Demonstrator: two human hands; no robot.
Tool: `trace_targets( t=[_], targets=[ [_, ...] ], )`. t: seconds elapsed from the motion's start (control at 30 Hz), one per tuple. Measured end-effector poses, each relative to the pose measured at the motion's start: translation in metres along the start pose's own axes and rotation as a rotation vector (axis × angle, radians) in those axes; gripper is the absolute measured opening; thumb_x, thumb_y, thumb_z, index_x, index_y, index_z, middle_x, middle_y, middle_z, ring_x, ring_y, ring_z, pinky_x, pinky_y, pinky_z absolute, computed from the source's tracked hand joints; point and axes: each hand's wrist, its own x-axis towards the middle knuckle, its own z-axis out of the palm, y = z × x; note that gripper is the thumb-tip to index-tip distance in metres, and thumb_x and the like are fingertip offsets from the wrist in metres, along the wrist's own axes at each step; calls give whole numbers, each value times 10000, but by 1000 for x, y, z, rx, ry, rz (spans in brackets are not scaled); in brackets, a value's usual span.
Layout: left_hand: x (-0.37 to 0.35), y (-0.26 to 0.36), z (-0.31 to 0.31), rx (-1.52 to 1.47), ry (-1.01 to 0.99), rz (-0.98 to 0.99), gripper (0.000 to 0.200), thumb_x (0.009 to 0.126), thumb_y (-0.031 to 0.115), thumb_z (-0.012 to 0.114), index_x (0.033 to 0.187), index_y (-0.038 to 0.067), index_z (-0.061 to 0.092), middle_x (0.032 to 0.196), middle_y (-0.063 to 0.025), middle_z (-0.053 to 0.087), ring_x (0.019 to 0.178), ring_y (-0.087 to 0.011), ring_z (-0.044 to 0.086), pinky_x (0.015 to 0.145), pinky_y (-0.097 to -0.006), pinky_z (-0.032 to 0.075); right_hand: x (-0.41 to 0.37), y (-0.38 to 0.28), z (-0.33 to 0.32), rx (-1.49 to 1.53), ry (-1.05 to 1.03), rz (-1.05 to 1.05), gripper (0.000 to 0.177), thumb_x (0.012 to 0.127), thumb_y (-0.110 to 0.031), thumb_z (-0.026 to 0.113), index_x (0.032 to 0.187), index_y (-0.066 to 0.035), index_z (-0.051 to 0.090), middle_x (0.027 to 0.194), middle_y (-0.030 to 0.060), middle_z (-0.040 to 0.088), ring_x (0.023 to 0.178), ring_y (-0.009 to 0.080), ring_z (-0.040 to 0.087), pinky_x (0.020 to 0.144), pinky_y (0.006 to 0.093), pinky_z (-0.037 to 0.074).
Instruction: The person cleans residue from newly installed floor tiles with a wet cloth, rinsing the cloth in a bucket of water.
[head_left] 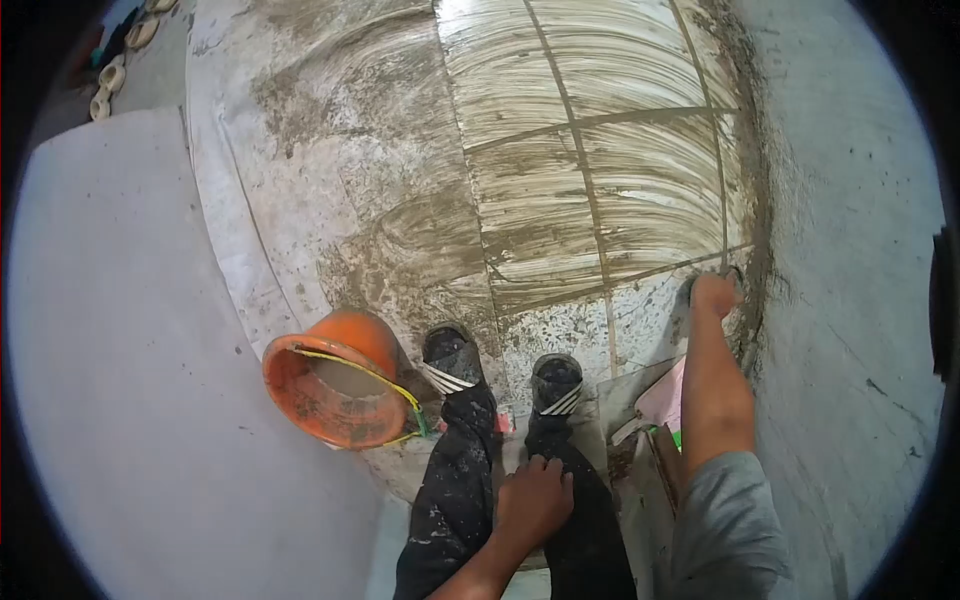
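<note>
My right hand [715, 293] reaches down to the tiled floor by the right-hand wall. Its fingers are closed, and a dark edge shows on either side of them; what they grip is mostly hidden under the hand. Under and ahead of it lie floor tiles [655, 205] smeared with curved streaks of wet paste, with dark grout lines between them. My left hand [537, 500] rests on my right leg near the knee, its fingers curled in and nothing seen in them.
An orange bucket [365, 338] with a yellow rope handle leans beside my left foot, greyish mix inside. My sandals [557, 384] stand on the floor. Something pink [662, 398] lies below my right forearm. Grey walls [840, 200] rise on both sides; pale objects [106, 88] lie far left.
</note>
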Motion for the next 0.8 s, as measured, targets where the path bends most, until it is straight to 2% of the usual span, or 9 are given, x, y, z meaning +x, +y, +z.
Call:
trace_targets(
  t=[0.13, 0.17, 0.3, 0.37, 0.47, 0.53, 0.7, 0.77, 0.8],
  targets=[
    [-7, 16, 11, -11, 2, 62, 249, 968, 286, 643, 1010, 43, 680, 976, -156, 684, 858, -373, 700, 755, -491, 573, -100, -45, 14, -45, 228, -665, 624, 878, -141, 607, 1497, -225, 590, 1269, 276, 561, 1150, 459, 600, 997, 538, 500],
    [-9, 19, 11, -8, -15, 65, 256, 966, 292, 644, 1011, 42, 680, 976, -153, 684, 860, -368, 699, 757, -493, 571, -136, -50, 46, 75, 123, -723, 648, 881, -166, 594, 1520, -269, 570, 1413, 303, 501, 1210, 475, 558, 1043, 528, 474],
    [-8, 16, 22, -33, 39, 123, 258, 919, 323, 660, 994, 80, 702, 926, -147, 692, 849, -338, 710, 716, -463, 571, -354, -120, 54, 233, -496, -1364, 513, 814, -68, 609, 1306, -180, 705, 1188, 207, 621, 1113, 419, 586, 974, 525, 497],
    [-10, 2, 19, -195, 167, 224, 268, 900, 340, 671, 987, 89, 711, 923, -160, 700, 842, -336, 708, 704, -453, 567, -416, -116, 87, 165, -721, -1627, 468, 828, -87, 622, 1275, -187, 715, 1231, 172, 635, 1095, 403, 600, 958, 519, 508],
    [-4, -18, 28, -86, 153, 183, 289, 893, 340, 660, 998, 79, 724, 915, -178, 703, 833, -337, 701, 708, -460, 563, -406, -102, 133, 158, -641, -1854, 438, 843, -97, 622, 1261, -189, 714, 1264, 151, 648, 1070, 395, 616, 886, 508, 526],
    [-4, -1, 8, -48, 92, 40, 231, 903, 286, 637, 963, 75, 709, 909, -161, 690, 828, -337, 699, 695, -479, 567, -353, -106, 148, 247, -489, -1789, 452, 838, -86, 627, 1269, -195, 711, 1245, 163, 666, 1025, 398, 626, 859, 522, 530],
    [-13, 5, 2, -198, 146, 43, 237, 953, 284, 629, 989, 55, 673, 972, -181, 654, 920, -369, 691, 761, -504, 564, -136, -96, 71, -153, -148, -1292, 700, 749, -113, 616, 1413, -329, 667, 1438, 332, 559, 1260, 522, 569, 1058, 552, 479],
    [-13, 3, 4, -262, 203, 53, 239, 956, 288, 622, 984, 57, 672, 971, -182, 653, 929, -374, 687, 783, -509, 561, -35, -84, 47, -498, -139, -1120, 511, 848, -205, 586, 1347, -179, 693, 1443, 344, 537, 1312, 482, 546, 1035, 566, 489],
    [-14, 1, 5, -278, 221, 43, 238, 956, 288, 621, 983, 57, 672, 978, -182, 655, 936, -381, 684, 797, -512, 558, -13, -111, 2, -637, -374, -923, 406, 893, -182, 565, 1220, 13, 706, 1226, 298, 685, 1030, 479, 686, 890, 511, 556]
  ],
)
